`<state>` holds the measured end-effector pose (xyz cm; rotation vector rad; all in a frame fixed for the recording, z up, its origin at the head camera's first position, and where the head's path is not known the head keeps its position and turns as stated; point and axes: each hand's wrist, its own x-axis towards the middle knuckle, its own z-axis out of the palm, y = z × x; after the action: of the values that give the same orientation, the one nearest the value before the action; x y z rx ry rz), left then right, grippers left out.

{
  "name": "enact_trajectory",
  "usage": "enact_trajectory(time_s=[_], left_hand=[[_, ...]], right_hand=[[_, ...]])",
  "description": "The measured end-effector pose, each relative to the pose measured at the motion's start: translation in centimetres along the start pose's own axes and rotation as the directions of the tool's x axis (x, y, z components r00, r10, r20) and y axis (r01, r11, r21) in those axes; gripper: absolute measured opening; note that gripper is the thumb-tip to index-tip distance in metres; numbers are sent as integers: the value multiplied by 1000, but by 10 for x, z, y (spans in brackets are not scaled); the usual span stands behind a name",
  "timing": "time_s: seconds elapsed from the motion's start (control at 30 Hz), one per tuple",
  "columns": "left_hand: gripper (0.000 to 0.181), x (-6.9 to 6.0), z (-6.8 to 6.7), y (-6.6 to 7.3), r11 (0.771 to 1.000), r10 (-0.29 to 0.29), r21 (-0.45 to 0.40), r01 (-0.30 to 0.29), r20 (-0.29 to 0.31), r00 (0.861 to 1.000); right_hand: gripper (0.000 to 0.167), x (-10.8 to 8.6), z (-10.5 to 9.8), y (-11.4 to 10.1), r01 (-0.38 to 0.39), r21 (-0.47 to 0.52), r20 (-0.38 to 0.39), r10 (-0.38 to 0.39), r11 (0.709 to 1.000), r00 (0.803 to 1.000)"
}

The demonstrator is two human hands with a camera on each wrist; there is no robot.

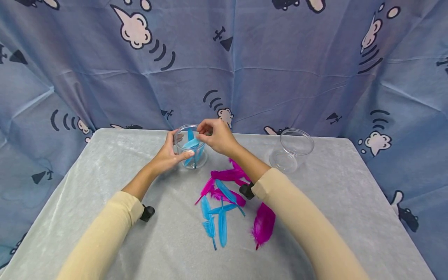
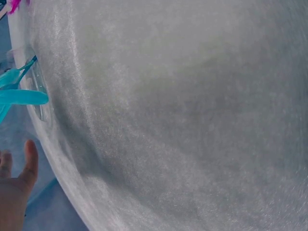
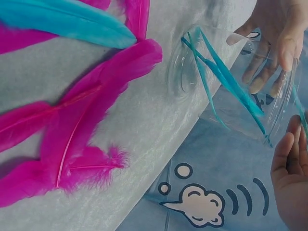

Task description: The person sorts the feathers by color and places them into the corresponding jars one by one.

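Observation:
My left hand (image 1: 171,154) holds a clear plastic cup (image 1: 201,160) at the table's back, its thumb on the near side and fingers on the far side. Several blue feathers (image 3: 231,89) stand inside the cup. My right hand (image 1: 217,136) is at the cup's mouth, pinching a blue feather (image 3: 300,108) between thumb and fingers. On the table in front lie several loose blue feathers (image 1: 222,227) mixed with magenta feathers (image 1: 264,223); the right forearm partly hides some of them.
A second clear plastic cup (image 1: 296,153) stands at the back right. Light grey cloth covers the table (image 1: 168,241). Behind its back edge hangs a blue patterned curtain (image 1: 280,85).

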<state>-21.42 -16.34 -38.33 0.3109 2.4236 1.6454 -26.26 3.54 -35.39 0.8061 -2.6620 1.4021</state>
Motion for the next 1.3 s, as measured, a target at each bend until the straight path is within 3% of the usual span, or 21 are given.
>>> enact_trajectory(time_s=[0.47, 0.7, 0.8, 1.07, 1.3], left_hand=[[86, 3, 1, -4, 1000, 12, -2, -12, -4, 1000], [91, 19, 2, -35, 999, 42, -1, -42, -27, 999], [92, 21, 2, -39, 999, 51, 17, -51, -40, 998], [94, 21, 1, -39, 998, 28, 52, -26, -43, 999], [94, 20, 1, -40, 998, 35, 46, -33, -48, 998]], right_hand=[[12, -2, -5, 1, 20, 18, 15, -20, 1000, 1000], [14, -12, -22, 7, 21, 21, -16, -21, 1000, 1000], [15, -22, -31, 12, -7, 39, -10, 8, 999, 1000], [12, -52, -42, 32, -64, 66, 114, 57, 996, 992], [15, -78, -34, 47, -105, 89, 274, 77, 991, 959]])
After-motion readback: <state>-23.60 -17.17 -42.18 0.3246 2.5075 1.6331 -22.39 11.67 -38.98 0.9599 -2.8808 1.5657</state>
